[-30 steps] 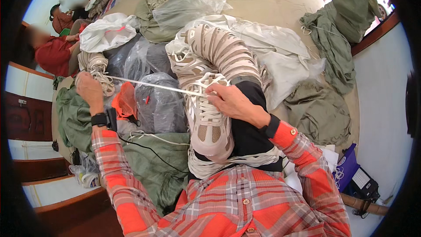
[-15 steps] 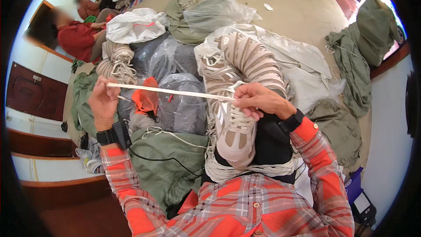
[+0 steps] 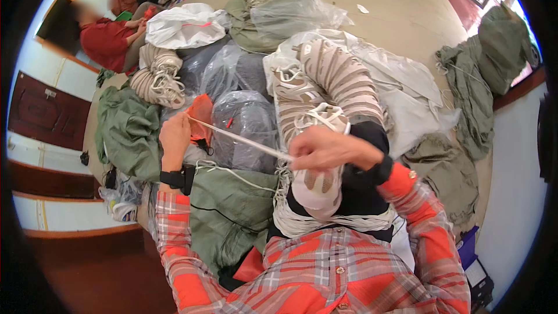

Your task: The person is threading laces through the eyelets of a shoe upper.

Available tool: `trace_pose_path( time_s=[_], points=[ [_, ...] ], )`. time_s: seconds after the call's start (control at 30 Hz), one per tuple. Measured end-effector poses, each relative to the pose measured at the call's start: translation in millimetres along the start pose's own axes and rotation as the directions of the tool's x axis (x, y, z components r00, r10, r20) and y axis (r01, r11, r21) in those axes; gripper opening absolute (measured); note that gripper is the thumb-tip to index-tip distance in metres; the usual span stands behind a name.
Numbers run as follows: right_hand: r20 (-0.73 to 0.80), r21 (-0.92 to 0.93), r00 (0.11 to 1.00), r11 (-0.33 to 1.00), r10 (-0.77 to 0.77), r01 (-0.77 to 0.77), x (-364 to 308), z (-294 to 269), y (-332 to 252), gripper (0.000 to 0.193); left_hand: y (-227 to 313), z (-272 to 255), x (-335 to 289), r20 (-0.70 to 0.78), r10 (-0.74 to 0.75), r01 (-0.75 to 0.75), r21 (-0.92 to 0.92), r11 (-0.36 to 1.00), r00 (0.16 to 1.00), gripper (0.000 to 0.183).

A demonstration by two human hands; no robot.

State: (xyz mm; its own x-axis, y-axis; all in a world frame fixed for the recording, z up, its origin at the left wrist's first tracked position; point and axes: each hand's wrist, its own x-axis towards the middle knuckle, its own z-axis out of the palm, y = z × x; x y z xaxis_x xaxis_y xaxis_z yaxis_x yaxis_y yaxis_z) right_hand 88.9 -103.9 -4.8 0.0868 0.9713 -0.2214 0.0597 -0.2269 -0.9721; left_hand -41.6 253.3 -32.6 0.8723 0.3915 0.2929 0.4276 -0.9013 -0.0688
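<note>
A white shoelace (image 3: 241,138) is stretched taut between my two hands. My left hand (image 3: 175,135) pinches its far left end, beside an orange mesh bag (image 3: 201,107). My right hand (image 3: 328,146) grips the other end, slightly blurred, above a beige and white sneaker (image 3: 314,193) on my lap; the hand hides the middle of the shoe. White laces cross at the shoe's upper part. A bundle of loose white laces (image 3: 290,224) lies across my lap beneath the toe. Beyond the sneaker, a long row of nested beige sneakers (image 3: 343,78) curves away.
Plastic-wrapped grey bundles (image 3: 244,122) lie ahead on the left, with more stacked sneakers (image 3: 157,81) beyond. Green sacks (image 3: 224,203) surround me. A white sheet (image 3: 401,90) lies under the shoe row. A co-worker in a red top (image 3: 104,43) sits far left, another person behind.
My left hand has moved right and slightly down, and my right hand a little left and down. The lace now slants downward to the right; the right hand covers more of the sneaker.
</note>
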Motion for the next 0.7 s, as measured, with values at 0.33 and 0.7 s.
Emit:
trace_pose_path(
  time_s=[0.33,0.7],
  points=[
    [0.091,-0.611,0.777,0.581,-0.623,0.538,0,112,28,0.016,173,-15,23,0.397,0.336,0.39,-0.916,0.093,0.854,0.018],
    [-0.611,-0.703,0.594,0.703,-0.522,-0.106,-26,-16,70,0.01,220,-9,-26,0.229,0.347,-0.076,-0.73,0.679,0.91,0.018]
  ],
)
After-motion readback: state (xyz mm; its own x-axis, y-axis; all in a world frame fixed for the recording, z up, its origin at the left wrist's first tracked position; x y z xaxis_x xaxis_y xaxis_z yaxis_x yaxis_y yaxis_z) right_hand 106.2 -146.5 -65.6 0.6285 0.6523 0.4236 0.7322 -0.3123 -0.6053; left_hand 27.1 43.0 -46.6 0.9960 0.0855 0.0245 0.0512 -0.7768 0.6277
